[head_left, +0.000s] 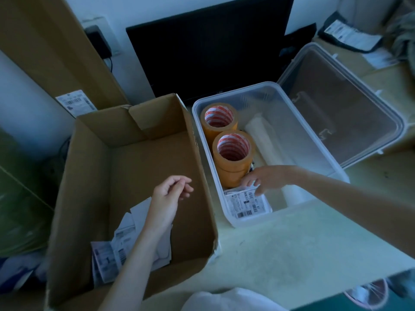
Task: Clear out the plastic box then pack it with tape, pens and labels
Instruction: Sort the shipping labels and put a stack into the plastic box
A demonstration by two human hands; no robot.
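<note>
Beside a cardboard carton [125, 176], the right hand [262, 179] pinched labels [247, 202] in the plastic box [292, 131], left hand [170, 194] loose and empty; a snag risked toppling 2 tape stacks [233, 153].

Two stacks of orange packing tape [226, 142] stand in one clear plastic box [292, 122], beside one white roll [265, 140] and one small pile of printed labels [247, 203]. One clear lid [341, 104] leans behind it. One open cardboard box [134, 187] holds several loose labels [112, 250]. Two hands: left hand [167, 198], right hand [262, 179].
</note>
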